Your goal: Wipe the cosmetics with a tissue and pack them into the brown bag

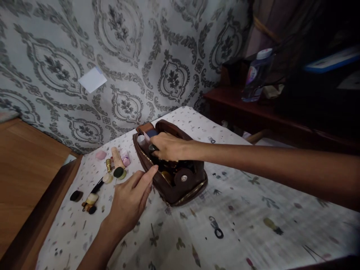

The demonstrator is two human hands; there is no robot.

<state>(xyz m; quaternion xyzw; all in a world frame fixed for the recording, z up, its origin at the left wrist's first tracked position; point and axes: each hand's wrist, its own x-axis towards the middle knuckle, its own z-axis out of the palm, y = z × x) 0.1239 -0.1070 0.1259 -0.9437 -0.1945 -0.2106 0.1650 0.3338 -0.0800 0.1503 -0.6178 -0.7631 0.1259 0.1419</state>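
Note:
An unzipped dark brown bag [197, 183] rests on the patterned white cloth. My right hand [170, 147] reaches into its far part, fingers closed around a small dark item [152, 148] whose full shape is hidden. Beside those fingers a white-capped item [142, 140] and a dark blue item [152, 133] show inside the bag. My left hand [131, 197] is at the bag's near left edge, its fingers close together and the index finger against the zipper side. Whether anything is pinched there is hidden.
Left of the bag lie several cosmetics, among them a beige tube [116, 157], a dark-lidded jar [119, 173], a gold tube [108, 165] and a black cap [75, 195]. A bottle [255, 77] stands on the red-brown table [233, 103] at the right.

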